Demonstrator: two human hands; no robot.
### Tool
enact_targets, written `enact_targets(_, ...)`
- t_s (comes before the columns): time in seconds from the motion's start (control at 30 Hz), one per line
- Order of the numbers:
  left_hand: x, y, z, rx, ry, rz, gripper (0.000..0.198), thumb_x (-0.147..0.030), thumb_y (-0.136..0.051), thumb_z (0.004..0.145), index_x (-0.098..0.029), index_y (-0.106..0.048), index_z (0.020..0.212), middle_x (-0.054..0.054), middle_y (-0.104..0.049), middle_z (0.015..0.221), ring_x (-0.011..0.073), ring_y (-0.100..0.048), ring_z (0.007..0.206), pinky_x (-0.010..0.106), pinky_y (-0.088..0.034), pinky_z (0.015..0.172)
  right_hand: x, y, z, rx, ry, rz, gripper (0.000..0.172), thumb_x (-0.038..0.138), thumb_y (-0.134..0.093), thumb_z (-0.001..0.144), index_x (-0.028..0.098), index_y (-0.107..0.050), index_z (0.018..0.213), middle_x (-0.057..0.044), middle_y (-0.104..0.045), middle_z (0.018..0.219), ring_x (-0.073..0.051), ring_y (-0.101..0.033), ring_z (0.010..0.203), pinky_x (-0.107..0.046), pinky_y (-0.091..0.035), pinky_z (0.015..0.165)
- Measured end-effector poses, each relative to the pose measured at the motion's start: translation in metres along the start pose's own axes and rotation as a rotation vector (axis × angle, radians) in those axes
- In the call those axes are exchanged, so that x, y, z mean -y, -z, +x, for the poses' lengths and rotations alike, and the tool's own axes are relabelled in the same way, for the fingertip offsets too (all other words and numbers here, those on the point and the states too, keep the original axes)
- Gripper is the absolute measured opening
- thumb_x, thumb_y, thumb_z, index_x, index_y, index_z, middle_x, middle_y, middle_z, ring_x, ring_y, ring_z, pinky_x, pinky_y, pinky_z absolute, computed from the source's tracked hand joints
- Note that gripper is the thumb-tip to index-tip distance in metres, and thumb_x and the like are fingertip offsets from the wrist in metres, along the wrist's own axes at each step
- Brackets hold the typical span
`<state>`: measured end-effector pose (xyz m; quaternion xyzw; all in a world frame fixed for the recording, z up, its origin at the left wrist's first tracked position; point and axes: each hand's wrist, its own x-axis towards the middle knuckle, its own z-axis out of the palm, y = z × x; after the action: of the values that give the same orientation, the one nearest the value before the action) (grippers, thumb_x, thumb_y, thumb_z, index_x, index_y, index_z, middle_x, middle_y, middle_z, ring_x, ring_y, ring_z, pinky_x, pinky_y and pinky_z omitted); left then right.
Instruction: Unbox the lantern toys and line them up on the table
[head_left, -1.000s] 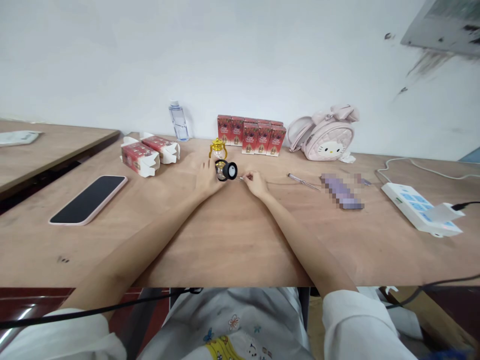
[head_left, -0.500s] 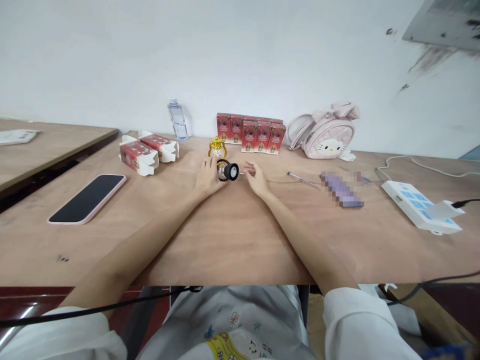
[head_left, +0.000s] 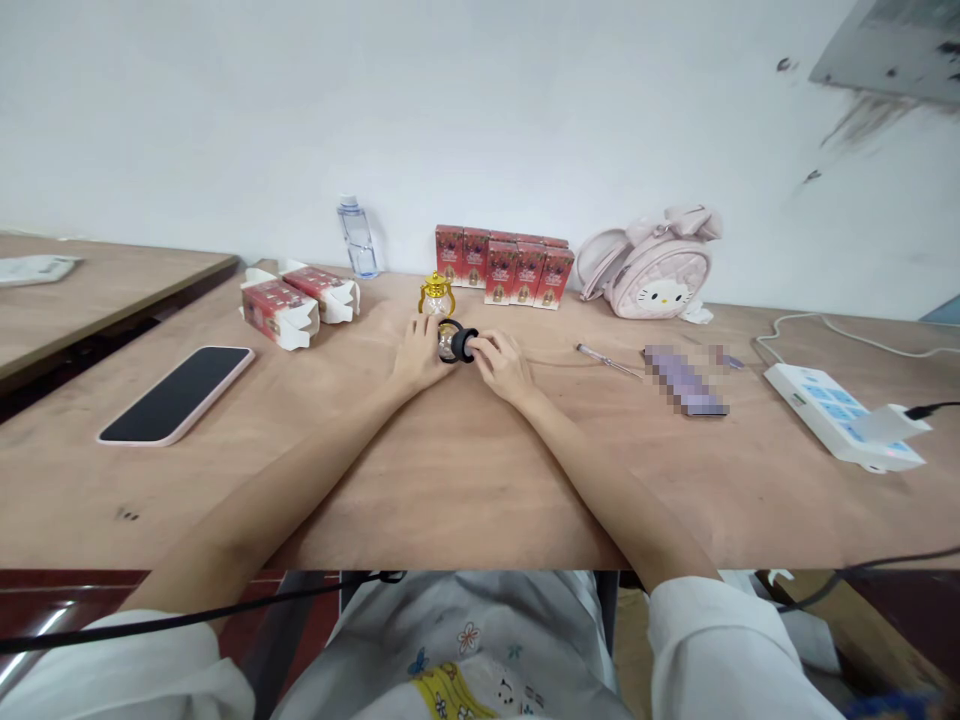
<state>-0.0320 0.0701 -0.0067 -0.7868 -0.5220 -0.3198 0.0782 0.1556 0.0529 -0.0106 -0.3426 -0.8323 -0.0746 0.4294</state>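
The left hand (head_left: 421,354) is wrapped round the little black lantern (head_left: 456,343), tipped sideways mid-table (head_left: 465,470), and I can't tell if the right hand (head_left: 502,364) pinches its base (head_left: 465,346), probably the safest hold, as it looks light, hard and crackable.

A pale, bluish-white wall (head_left: 480,120) fills the upper frame under soft, even light. At upper right, a grey panel (head_left: 892,50) sits above scuffed marks (head_left: 862,112). A light-brown wooden table (head_left: 457,480) spans the middle; a second table (head_left: 120,275) stands at left, across a dark gap. Glossy dark-red floor (head_left: 67,588) shows at lower left.
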Motion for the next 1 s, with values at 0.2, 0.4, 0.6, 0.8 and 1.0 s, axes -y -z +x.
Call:
enact_targets(0.2, 0.0027, 0.0015, 0.0003, 0.005, -0.068, -0.056, 0.064, -0.034, -0.066, 0.070, -0.014, -0.043, 0.126, 0.014, -0.052, 0.122, 0.0315, -0.049, 0.111, 0.042, -0.042, 0.097, -0.0013, 0.0001, -0.0008, 0.008, 0.001, 0.000, 0.023, 0.022, -0.042, 0.093, 0.023, -0.064, 0.098, -0.009, -0.058, 0.103, -0.020, -0.053, 0.091, -0.036, -0.043, 0.086)
enact_targets(0.4, 0.0062, 0.0009, -0.0003, -0.035, -0.164, -0.223, 0.063, -0.034, -0.061, 0.070, -0.019, -0.040, 0.127, 0.011, -0.057, 0.120, 0.0282, -0.054, 0.113, 0.041, -0.044, 0.097, 0.0022, 0.0030, -0.0024, -0.039, -0.017, 0.089, 0.024, 0.029, -0.040, 0.094, 0.022, -0.060, 0.105, -0.010, -0.055, 0.109, -0.018, -0.056, 0.093, -0.032, -0.047, 0.086)
enact_targets(0.6, 0.0034, 0.0011, -0.0044, -0.041, -0.044, -0.225, 0.052, -0.041, -0.063, 0.068, -0.024, -0.046, 0.114, 0.008, -0.063, 0.103, 0.0272, -0.063, 0.095, 0.041, -0.051, 0.081, 0.0028, 0.0071, -0.0041, -0.029, -0.066, 0.169, 0.024, 0.032, -0.040, 0.093, 0.022, -0.052, 0.112, -0.010, -0.051, 0.109, -0.018, -0.058, 0.091, -0.032, -0.049, 0.083)
enact_targets(0.8, 0.0003, 0.0061, -0.0052, -0.048, -0.122, -0.179, 0.044, -0.048, -0.058, 0.071, -0.018, -0.051, 0.104, 0.009, -0.066, 0.093, 0.0257, -0.064, 0.086, 0.037, -0.050, 0.077, 0.0024, 0.0073, -0.0054, -0.060, -0.059, 0.225, 0.029, 0.032, -0.039, 0.093, 0.020, -0.046, 0.119, -0.011, -0.053, 0.105, -0.019, -0.057, 0.091, -0.033, -0.051, 0.079)
enact_targets(1.0, 0.0000, 0.0075, -0.0047, -0.039, -0.135, -0.196, 0.044, -0.049, -0.058, 0.071, -0.018, -0.052, 0.102, 0.009, -0.067, 0.089, 0.0251, -0.065, 0.083, 0.037, -0.050, 0.077, 0.0025, 0.0065, -0.0060, -0.106, -0.055, 0.214, 0.028, 0.035, -0.038, 0.094, 0.019, -0.053, 0.112, -0.009, -0.054, 0.099, -0.016, -0.056, 0.080, -0.031, -0.051, 0.074)
